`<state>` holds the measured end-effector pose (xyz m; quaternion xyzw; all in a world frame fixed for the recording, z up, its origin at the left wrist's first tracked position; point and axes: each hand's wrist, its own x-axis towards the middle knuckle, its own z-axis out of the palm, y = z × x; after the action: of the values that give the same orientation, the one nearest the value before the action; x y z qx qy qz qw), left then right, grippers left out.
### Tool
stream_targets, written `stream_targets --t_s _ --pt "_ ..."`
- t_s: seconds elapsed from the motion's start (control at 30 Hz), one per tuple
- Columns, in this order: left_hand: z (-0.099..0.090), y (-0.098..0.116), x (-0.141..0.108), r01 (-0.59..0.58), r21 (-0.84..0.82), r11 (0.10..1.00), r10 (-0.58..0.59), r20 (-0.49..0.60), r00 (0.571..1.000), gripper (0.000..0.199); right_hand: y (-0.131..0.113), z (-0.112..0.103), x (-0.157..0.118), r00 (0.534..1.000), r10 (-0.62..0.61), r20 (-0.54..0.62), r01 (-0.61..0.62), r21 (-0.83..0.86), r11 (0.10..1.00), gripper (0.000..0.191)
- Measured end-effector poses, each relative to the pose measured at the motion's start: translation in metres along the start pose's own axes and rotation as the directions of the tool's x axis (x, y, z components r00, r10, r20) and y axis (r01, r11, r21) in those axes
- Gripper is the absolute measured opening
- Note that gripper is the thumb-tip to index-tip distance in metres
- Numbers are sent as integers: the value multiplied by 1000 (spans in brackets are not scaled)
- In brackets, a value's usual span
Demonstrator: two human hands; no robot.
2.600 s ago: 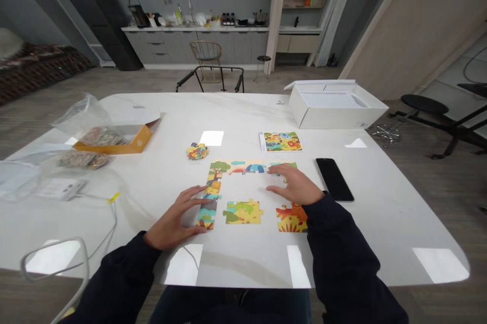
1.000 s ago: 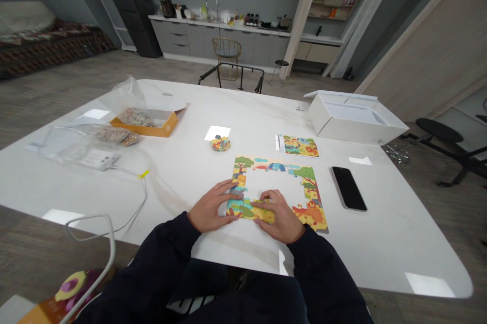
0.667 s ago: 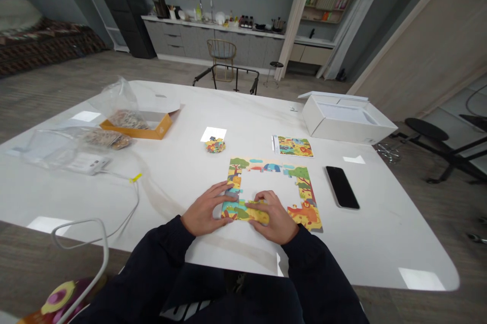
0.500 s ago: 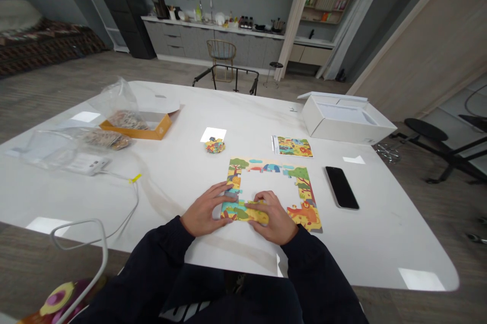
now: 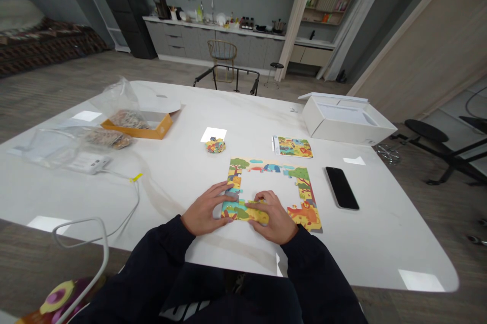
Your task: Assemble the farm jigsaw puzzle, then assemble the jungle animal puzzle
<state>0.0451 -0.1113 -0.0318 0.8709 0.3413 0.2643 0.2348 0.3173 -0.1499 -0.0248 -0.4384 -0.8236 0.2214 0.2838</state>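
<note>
A jigsaw puzzle frame [image 5: 302, 180] with animals and trees lies flat on the white table, its middle open to the tabletop. My left hand [image 5: 205, 211] rests at its lower left corner, fingers stretched over the left border and thumb along the bottom edge. On the bottom border my right hand [image 5: 277, 220] grips a yellow puzzle piece [image 5: 262, 216] between thumb and fingers. The piece lies against the green border part beside it; whether they are joined I cannot tell. Beyond the frame lies a small pile of loose puzzle pieces [image 5: 215, 146].
A picture card [image 5: 294, 147] lies behind the puzzle, with a black phone [image 5: 341, 188] to the right. At the far right stands a white box [image 5: 338, 129]. An orange box [image 5: 162, 127], bagged pieces [image 5: 106, 138] and a white cable [image 5: 133, 202] occupy the left side.
</note>
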Motion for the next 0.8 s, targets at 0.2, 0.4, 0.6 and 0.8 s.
stream_targets --t_s 0.2,0.4,0.6,0.8 --pt "0 -1 0 -4 -2 1000 4 -1 1000 50 0 1 0 1000 -1 -5 1 1 1000 46" --pt "0 -2 0 4 -5 1000 -4 10 1000 50 0 1 0 1000 -4 -3 4 -12 1000 46" --pt "-1 0 0 13 -8 1000 -13 13 1000 51 0 1 1 1000 -3 -7 3 -10 1000 45" --pt "-2 0 1 13 -12 1000 -13 14 1000 52 -1 1 1 1000 5 -3 -5 -18 1000 47"
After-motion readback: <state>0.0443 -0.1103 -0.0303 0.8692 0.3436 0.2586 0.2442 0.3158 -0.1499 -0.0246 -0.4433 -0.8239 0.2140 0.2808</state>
